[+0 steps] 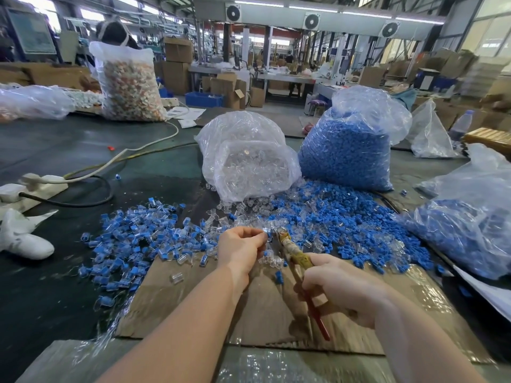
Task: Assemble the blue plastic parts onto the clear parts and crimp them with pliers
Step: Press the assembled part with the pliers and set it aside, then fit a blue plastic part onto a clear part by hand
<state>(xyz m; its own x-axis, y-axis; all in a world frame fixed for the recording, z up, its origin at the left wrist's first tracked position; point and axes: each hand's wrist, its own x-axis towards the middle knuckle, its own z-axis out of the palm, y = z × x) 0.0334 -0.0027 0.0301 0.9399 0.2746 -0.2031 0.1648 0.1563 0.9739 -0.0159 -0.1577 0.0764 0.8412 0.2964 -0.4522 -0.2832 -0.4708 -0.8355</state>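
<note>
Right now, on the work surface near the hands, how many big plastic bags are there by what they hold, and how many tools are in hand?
Bag of blue parts: 2, one upright, one lying at right
Bag of clear parts: 1
Bag of orange-and-white parts: 1
Pliers: 1, held by the right hand
Total: 5
</note>
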